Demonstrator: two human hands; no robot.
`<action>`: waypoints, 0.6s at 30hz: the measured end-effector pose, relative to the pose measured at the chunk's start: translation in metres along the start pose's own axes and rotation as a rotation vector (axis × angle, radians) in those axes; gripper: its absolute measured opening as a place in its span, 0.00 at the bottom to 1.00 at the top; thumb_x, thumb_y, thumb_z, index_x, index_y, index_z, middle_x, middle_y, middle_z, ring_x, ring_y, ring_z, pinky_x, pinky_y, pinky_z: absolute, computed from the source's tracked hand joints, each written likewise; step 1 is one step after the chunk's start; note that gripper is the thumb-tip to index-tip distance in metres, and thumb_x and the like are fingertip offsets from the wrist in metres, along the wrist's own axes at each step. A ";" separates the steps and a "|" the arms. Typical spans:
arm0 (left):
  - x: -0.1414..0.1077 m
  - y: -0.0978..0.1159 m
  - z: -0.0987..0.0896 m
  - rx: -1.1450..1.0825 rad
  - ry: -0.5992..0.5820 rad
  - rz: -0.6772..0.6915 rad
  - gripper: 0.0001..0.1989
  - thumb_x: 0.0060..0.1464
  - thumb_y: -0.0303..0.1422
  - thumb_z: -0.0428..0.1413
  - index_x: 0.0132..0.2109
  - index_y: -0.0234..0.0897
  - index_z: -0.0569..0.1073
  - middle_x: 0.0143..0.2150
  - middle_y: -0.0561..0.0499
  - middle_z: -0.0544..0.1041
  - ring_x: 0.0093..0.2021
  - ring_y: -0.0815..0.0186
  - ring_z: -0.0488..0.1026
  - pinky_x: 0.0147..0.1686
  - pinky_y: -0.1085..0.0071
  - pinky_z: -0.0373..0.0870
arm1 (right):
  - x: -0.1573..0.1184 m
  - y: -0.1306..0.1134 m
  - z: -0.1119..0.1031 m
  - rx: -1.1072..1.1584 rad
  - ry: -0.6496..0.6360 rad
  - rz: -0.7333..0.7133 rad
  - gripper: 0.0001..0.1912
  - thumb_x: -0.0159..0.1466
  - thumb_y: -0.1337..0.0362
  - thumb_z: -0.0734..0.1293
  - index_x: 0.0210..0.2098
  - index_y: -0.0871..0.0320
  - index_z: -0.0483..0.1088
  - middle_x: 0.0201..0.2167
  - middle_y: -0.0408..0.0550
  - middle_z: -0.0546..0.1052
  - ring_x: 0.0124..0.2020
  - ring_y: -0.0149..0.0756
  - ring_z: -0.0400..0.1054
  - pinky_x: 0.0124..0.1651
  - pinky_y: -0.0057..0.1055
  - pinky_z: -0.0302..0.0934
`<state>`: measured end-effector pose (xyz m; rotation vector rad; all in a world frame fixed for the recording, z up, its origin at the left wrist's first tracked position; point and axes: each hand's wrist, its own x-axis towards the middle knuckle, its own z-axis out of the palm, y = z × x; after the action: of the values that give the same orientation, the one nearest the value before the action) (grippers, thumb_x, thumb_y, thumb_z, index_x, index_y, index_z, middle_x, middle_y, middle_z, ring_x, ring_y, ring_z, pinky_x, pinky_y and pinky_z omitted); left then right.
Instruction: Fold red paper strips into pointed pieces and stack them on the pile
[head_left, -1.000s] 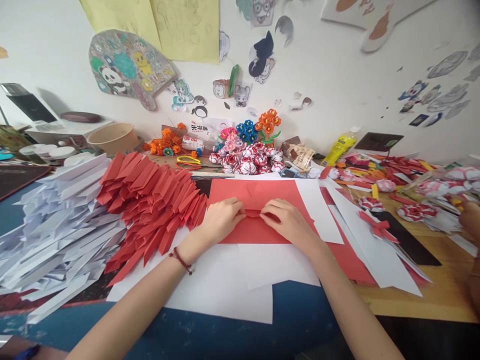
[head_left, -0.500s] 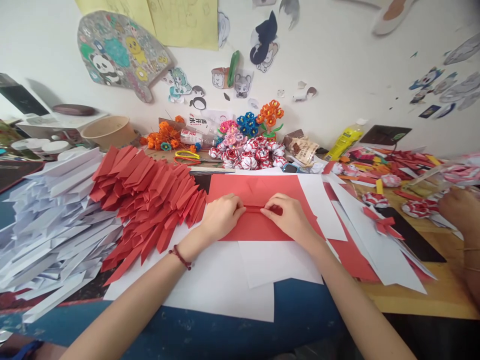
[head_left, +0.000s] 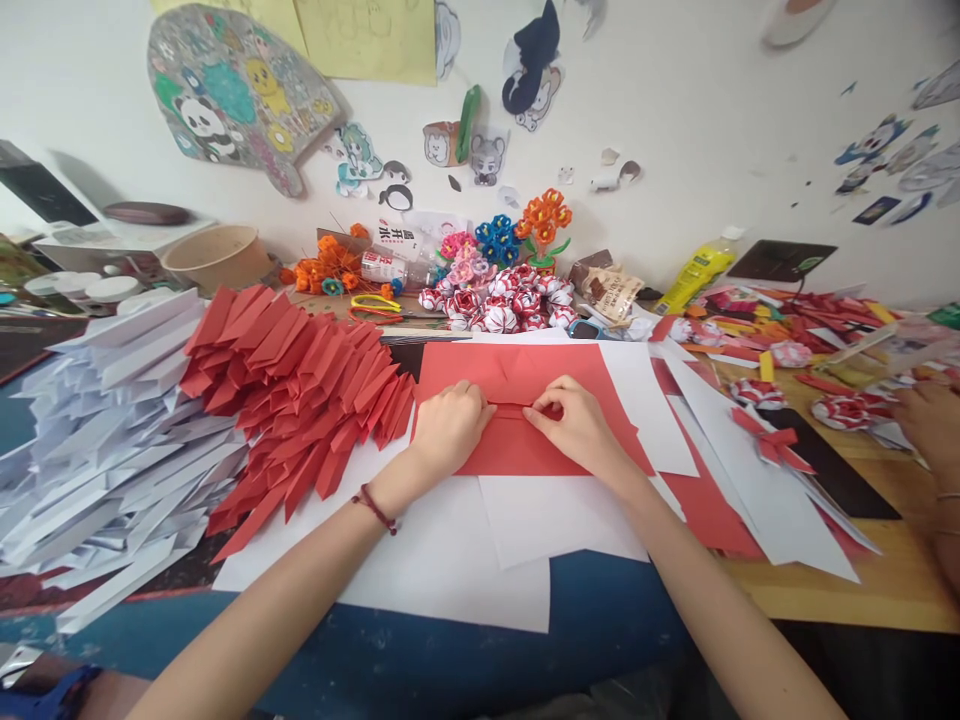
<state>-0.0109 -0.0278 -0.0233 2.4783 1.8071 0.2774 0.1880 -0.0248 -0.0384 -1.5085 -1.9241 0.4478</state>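
Observation:
A thin folded red strip [head_left: 511, 411] lies level between my hands, above a red sheet [head_left: 525, 455]. My left hand [head_left: 452, 425] pinches its left end, and my right hand [head_left: 574, 420] holds the right end between thumb and forefinger. White paper [head_left: 450, 560] lies under the red sheet. To the left are a heap of folded red strips [head_left: 300, 370] and a larger heap of folded white strips [head_left: 112, 430].
Red-and-white paper flowers [head_left: 502, 305] and a yellow bottle [head_left: 697, 270] stand along the wall. White and red sheets [head_left: 735, 470] lie at the right. Another person's hand [head_left: 930, 420] is at the right edge.
The view has shifted slightly. My hands keep their grip on the strip, and the left fingers are curled a little more over it. The other person's hand has moved right.

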 end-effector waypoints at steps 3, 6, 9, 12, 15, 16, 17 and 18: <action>0.001 0.001 0.000 0.026 -0.012 0.005 0.13 0.64 0.39 0.45 0.38 0.37 0.69 0.40 0.47 0.75 0.39 0.61 0.74 0.28 0.70 0.59 | 0.001 0.000 0.000 -0.003 -0.006 -0.001 0.07 0.59 0.63 0.69 0.25 0.58 0.72 0.33 0.47 0.69 0.33 0.36 0.68 0.38 0.35 0.62; 0.001 0.002 0.000 0.041 -0.005 0.009 0.13 0.65 0.39 0.44 0.38 0.36 0.68 0.40 0.47 0.75 0.39 0.61 0.74 0.28 0.70 0.58 | 0.001 -0.001 0.001 -0.007 -0.002 -0.002 0.07 0.59 0.64 0.69 0.25 0.58 0.72 0.32 0.47 0.69 0.33 0.36 0.68 0.37 0.35 0.61; 0.000 0.002 0.000 0.031 -0.004 0.002 0.12 0.65 0.39 0.45 0.38 0.36 0.68 0.40 0.47 0.75 0.39 0.61 0.74 0.28 0.70 0.58 | 0.002 -0.002 0.002 -0.028 0.005 0.019 0.07 0.58 0.64 0.69 0.25 0.57 0.71 0.32 0.47 0.69 0.33 0.37 0.68 0.37 0.35 0.61; -0.001 0.002 0.002 -0.013 0.022 -0.016 0.10 0.63 0.38 0.47 0.38 0.37 0.67 0.40 0.48 0.74 0.38 0.61 0.73 0.27 0.69 0.57 | 0.001 -0.002 0.003 -0.080 0.033 0.040 0.08 0.58 0.64 0.69 0.23 0.57 0.69 0.31 0.46 0.68 0.32 0.37 0.67 0.37 0.35 0.60; -0.001 -0.001 0.004 -0.094 0.093 -0.021 0.07 0.62 0.37 0.50 0.38 0.38 0.66 0.40 0.50 0.73 0.40 0.62 0.72 0.29 0.69 0.59 | 0.000 -0.001 0.001 -0.115 0.045 0.053 0.10 0.57 0.64 0.69 0.22 0.57 0.67 0.30 0.45 0.68 0.31 0.36 0.66 0.35 0.34 0.58; -0.001 -0.002 0.005 -0.125 0.121 -0.012 0.06 0.61 0.37 0.52 0.39 0.39 0.65 0.40 0.50 0.72 0.41 0.62 0.71 0.30 0.69 0.59 | 0.000 -0.001 0.001 -0.116 0.040 0.051 0.10 0.57 0.64 0.70 0.22 0.57 0.67 0.30 0.45 0.68 0.31 0.36 0.66 0.35 0.34 0.58; 0.000 -0.003 0.005 -0.151 0.149 0.004 0.06 0.60 0.36 0.53 0.40 0.39 0.65 0.41 0.50 0.72 0.42 0.62 0.70 0.31 0.68 0.60 | -0.001 0.000 0.000 -0.113 0.034 0.047 0.10 0.57 0.64 0.70 0.23 0.57 0.67 0.30 0.45 0.68 0.31 0.36 0.66 0.35 0.33 0.58; 0.000 -0.004 0.005 -0.166 0.175 0.028 0.06 0.59 0.34 0.54 0.41 0.39 0.65 0.42 0.50 0.71 0.43 0.62 0.70 0.33 0.68 0.61 | -0.001 0.000 -0.001 -0.109 0.029 0.041 0.10 0.57 0.64 0.70 0.23 0.57 0.67 0.30 0.45 0.68 0.31 0.35 0.66 0.35 0.33 0.58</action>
<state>-0.0134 -0.0262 -0.0286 2.4319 1.7291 0.6369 0.1886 -0.0254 -0.0382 -1.6182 -1.9252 0.3416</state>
